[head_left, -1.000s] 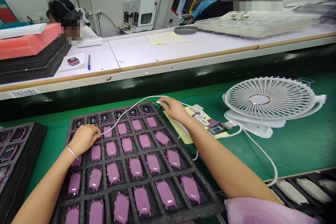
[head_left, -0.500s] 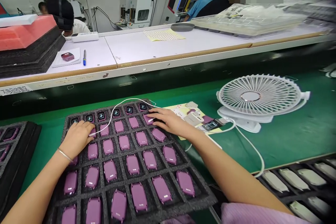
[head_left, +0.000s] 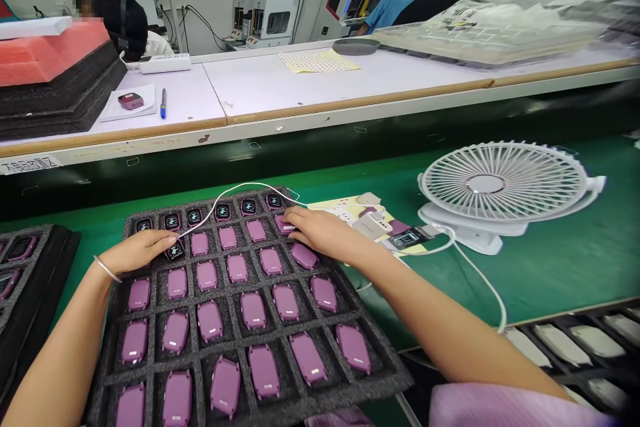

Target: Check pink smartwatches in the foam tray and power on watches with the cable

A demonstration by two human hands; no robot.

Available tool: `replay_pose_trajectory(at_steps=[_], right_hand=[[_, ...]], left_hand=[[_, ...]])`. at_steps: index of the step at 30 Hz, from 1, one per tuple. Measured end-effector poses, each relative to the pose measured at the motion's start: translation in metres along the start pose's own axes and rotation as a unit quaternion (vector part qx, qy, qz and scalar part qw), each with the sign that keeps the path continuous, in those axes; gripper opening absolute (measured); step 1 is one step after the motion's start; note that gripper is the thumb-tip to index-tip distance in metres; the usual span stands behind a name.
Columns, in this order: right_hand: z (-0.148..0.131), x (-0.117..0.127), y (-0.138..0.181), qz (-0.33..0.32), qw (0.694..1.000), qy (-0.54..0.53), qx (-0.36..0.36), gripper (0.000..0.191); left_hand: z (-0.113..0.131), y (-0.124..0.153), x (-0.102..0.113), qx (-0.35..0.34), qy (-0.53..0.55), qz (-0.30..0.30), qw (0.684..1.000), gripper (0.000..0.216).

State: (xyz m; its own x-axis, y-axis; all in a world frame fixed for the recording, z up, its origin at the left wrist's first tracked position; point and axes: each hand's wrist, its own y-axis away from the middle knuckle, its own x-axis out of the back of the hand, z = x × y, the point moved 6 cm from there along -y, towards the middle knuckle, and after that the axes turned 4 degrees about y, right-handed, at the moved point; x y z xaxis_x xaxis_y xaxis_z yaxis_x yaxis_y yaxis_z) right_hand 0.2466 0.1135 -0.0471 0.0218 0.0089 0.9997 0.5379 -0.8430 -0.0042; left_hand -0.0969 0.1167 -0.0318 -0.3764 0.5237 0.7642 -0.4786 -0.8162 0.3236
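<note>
A dark foam tray (head_left: pixel 300 407) holds rows of purple smartwatch bodies, most lying back side up. In its far row several watches show lit screens. My left hand (head_left: pixel 143 250) is at the tray's left side, its fingers closed at the end of a thin white cable (head_left: pixel 240 185). Just below those fingertips a watch (head_left: pixel 175 252) lies with its lit screen up. At the far right of the second row, my right hand (head_left: pixel 320 230) pinches a purple watch body (head_left: pixel 284 224) between thumb and fingers. The cable arches over the far row towards my right hand.
A white clip fan (head_left: pixel 500 183) stands at the right, near a small circuit device (head_left: pixel 407 238) and white adapter (head_left: pixel 373 225). Another foam tray (head_left: pixel 55 280) is at left, pale parts (head_left: pixel 565 345) at lower right. A raised white shelf (head_left: pixel 250 90) runs behind; people sit beyond.
My left hand has shifted slightly, and the watch under its fingertips now shows its lit screen. My right hand stays at the same watch. The view has moved a little.
</note>
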Motion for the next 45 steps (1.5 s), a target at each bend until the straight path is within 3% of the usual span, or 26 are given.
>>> replay_pose_trajectory(at_steps=[3, 5, 8, 10, 15, 21, 23, 25, 28, 30, 32, 36, 41, 45], right_hand=[[0.002, 0.009, -0.005, -0.017, 0.999, -0.046, 0.017, 0.025], [0.011, 0.015, -0.008, -0.024, 0.989, -0.144, 0.004, 0.026], [0.025, 0.014, -0.012, -0.083, 0.943, -0.321, -0.016, 0.04], [0.031, 0.009, -0.014, -0.131, 0.921, -0.367, -0.026, 0.051], [0.035, 0.004, -0.027, -0.116, 0.942, -0.314, -0.033, 0.057], [0.028, 0.01, -0.031, -0.084, 0.967, -0.237, -0.026, 0.041], [0.027, 0.01, -0.03, -0.08, 0.97, -0.229, -0.031, 0.039], [0.028, 0.009, -0.03, -0.076, 0.97, -0.229, -0.031, 0.039], [0.029, 0.004, -0.029, -0.066, 0.972, -0.224, -0.021, 0.042], [0.032, 0.0, -0.03, -0.06, 0.972, -0.228, -0.016, 0.045], [0.036, -0.006, -0.031, -0.061, 0.968, -0.244, -0.015, 0.049], [0.042, -0.017, -0.034, -0.082, 0.961, -0.264, -0.015, 0.058], [0.04, -0.012, -0.035, -0.087, 0.959, -0.269, -0.014, 0.052], [0.036, -0.001, -0.033, -0.077, 0.962, -0.259, -0.039, 0.039]], left_hand=[[-0.003, -0.004, -0.002, 0.0, 0.004, 0.0, 1.0, 0.066], [-0.004, -0.006, -0.003, -0.003, 0.014, 0.001, 1.0, 0.065], [-0.006, -0.008, -0.002, -0.004, 0.034, 0.011, 0.999, 0.061], [-0.007, -0.009, 0.0, -0.006, 0.035, 0.025, 0.999, 0.058], [-0.008, -0.012, 0.003, -0.001, 0.023, 0.043, 0.999, 0.05], [-0.002, -0.015, 0.004, 0.005, 0.02, 0.043, 0.999, 0.044], [0.0, -0.011, 0.012, 0.027, 0.01, 0.09, 0.995, 0.04], [0.003, 0.001, 0.027, 0.043, -0.004, 0.191, 0.981, 0.035], [0.0, 0.036, 0.051, 0.057, 0.024, 0.355, 0.933, 0.033], [-0.008, 0.061, 0.056, 0.063, 0.064, 0.401, 0.912, 0.035], [-0.016, 0.076, 0.049, 0.057, 0.079, 0.371, 0.924, 0.036], [-0.027, 0.082, 0.013, 0.037, 0.04, 0.243, 0.968, 0.039], [-0.031, 0.069, 0.002, 0.013, -0.051, 0.256, 0.965, 0.035], [-0.03, 0.06, 0.002, -0.014, -0.112, 0.182, 0.977, 0.026]])
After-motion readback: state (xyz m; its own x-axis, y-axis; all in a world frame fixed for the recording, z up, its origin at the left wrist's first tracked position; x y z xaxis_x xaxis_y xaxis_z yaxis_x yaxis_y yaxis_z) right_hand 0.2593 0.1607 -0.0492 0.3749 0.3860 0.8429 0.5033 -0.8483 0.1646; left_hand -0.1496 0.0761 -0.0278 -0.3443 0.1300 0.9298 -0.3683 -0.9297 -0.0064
